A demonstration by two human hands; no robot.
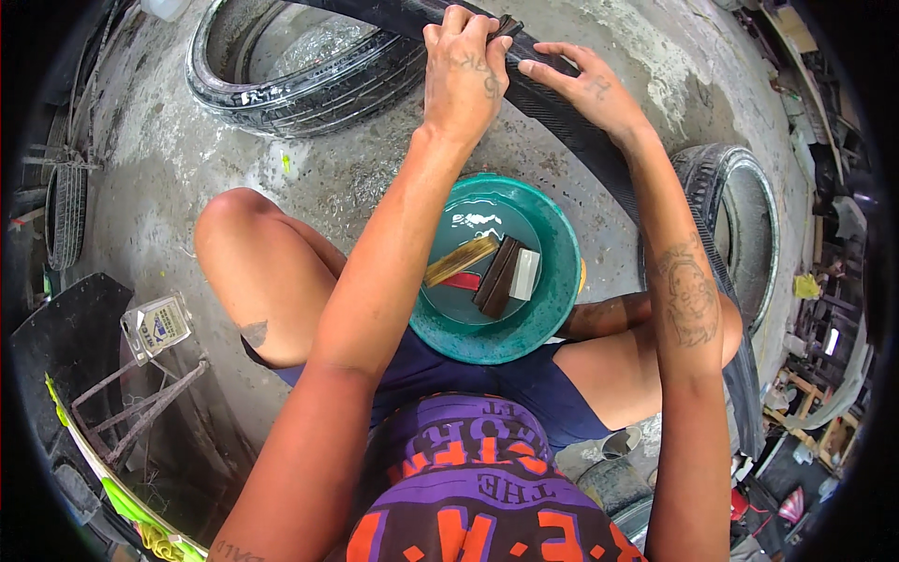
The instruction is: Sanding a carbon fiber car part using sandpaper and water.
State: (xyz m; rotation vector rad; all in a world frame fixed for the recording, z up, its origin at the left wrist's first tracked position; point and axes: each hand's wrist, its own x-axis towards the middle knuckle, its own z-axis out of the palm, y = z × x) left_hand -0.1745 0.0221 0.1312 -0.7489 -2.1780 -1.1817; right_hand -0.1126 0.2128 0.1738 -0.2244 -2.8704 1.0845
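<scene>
My left hand [465, 80] is closed at the top middle, knuckles up. A small dark block [508, 28] sticks out beside its fingertips; most of it is hidden by the hand. Beneath lies a long black ribbed rubber strip [576, 131], which runs from the top edge down the right side past my knee. My right hand [592, 94] rests beside the strip, thumb and fingers stretched out and apart over its edge. Between my legs stands a green basin [559, 220] of water holding a brown block [498, 281], a white block [524, 273], a wooden piece [461, 260] and a red piece [463, 280].
A wet tyre [318, 98] containing water lies on the concrete floor [140, 206] ahead. Another tyre [749, 225] is by my right knee. A metal frame [140, 412] and a clear package [157, 328] are at left. Clutter [824, 403] lines the right side.
</scene>
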